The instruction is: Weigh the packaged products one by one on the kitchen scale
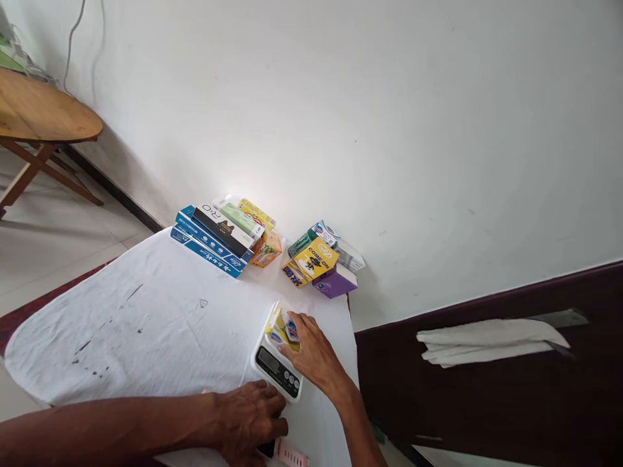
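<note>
A small white digital scale [275, 363] with a dark display sits near the front right of a table under a white cloth [160, 324]. A yellow and white packet [278, 326] lies on its platform. My right hand [311, 353] rests on that packet, fingers curled over its right end. My left hand [250, 418] lies just in front of the scale, fingers closed over a dark object with a pink strap [289, 454] sticking out; what it is cannot be made out.
A stack of long blue, black and green boxes [219, 237] and an orange carton [266, 250] stand at the back by the wall. A yellow box [311, 261] lies on a purple one [335, 282]. A round wooden table [43, 117] stands far left. Folded white cloth [487, 340] lies at right.
</note>
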Tool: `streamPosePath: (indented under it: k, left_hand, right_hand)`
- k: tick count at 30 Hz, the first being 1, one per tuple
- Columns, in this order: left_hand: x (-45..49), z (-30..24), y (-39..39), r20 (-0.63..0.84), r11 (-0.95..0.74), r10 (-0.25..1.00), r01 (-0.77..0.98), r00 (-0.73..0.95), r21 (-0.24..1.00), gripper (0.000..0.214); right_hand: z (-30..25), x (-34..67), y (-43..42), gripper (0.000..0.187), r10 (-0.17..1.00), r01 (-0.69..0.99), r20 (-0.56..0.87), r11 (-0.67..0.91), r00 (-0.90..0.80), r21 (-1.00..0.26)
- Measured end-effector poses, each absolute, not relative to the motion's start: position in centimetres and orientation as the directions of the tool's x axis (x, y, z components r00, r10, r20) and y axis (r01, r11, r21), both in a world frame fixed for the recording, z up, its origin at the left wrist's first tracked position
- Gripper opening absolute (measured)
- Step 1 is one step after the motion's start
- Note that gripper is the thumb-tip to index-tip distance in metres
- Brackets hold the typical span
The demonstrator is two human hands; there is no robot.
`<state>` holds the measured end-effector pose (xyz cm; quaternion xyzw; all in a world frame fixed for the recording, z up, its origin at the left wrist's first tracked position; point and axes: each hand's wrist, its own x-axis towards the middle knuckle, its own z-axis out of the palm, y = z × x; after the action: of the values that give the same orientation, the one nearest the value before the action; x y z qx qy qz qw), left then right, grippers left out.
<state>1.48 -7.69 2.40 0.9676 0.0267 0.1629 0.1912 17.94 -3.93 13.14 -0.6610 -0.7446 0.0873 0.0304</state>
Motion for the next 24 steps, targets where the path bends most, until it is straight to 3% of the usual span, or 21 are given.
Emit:
streamPosePath:
  k: [3,8,17,24]
  left_hand:
    - [1.4,2.5,-7.7,0.290,-0.916,0.118,-0.008,0.950,0.402,0.044]
    - [1.3,2.8,-7.6,0.269,-0.908,0.130,0.006,0.954,0.418,0.037]
    - [1.6,3.6,-8.1,0.264,-0.888,0.203,0.063,0.943,0.456,0.031]
    - [4.0,-1.9,-8.6,0.491,-0.956,0.212,0.076,0.845,0.282,0.026]
  right_hand:
    - [12.0,19.0,-5.2,0.059,0.995,0.963,-0.045,0.074,-0.089,-0.260]
    - [13.1,20.7,-6.3,0.086,1.000,0.933,-0.014,-0.027,0.024,-0.358]
    - [11.7,21.3,-7.0,0.068,1.000,0.882,0.023,-0.004,0.017,-0.472]
    - [10.7,22.6,-5.4,0.052,0.983,0.843,0.178,0.059,0.045,-0.535]
